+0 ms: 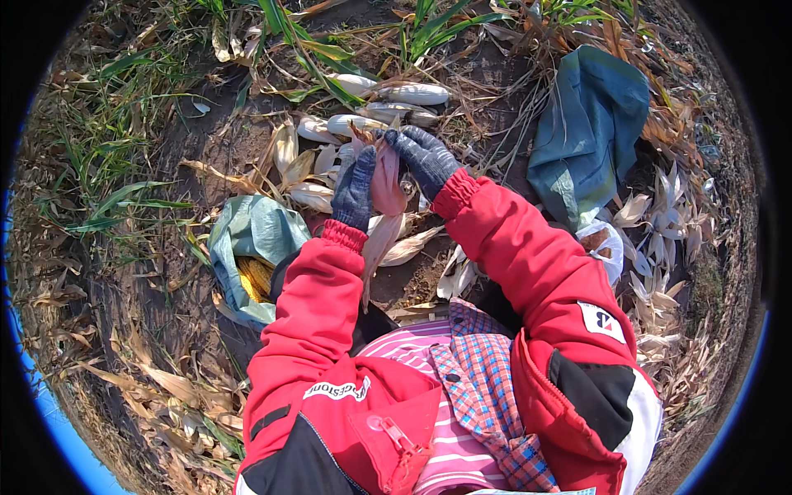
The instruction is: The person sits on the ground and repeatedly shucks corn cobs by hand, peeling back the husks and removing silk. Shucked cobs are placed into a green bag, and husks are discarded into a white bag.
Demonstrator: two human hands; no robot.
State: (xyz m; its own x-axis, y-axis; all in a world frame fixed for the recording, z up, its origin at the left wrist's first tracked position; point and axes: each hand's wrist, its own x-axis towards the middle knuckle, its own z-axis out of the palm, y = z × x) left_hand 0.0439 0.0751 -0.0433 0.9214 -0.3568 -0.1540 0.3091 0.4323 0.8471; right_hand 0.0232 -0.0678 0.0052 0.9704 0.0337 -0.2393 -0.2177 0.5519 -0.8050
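A corn ear in a reddish husk (388, 182) is held upright between my two gloved hands. My left hand (355, 190), in a dark grey knit glove, grips its left side. At its top right, the fingers of my right hand (423, 154) pinch the husk near the tip. A long strip of peeled husk (380, 247) hangs from the lower end towards my lap. Just beyond my hands lies a pile of corn ears in pale husks (413, 94) on the soil. Whether kernels show on the held ear is hidden by the husk and gloves.
To the left, a green woven sack (258, 221) lies with its mouth showing yellow husked corn cobs (254, 277). A larger blue-green sack (578, 142) is at the right, beside a white plastic bag (601, 247). Discarded husks (668, 216) cover the ground there; green leaves (433, 34) stand ahead.
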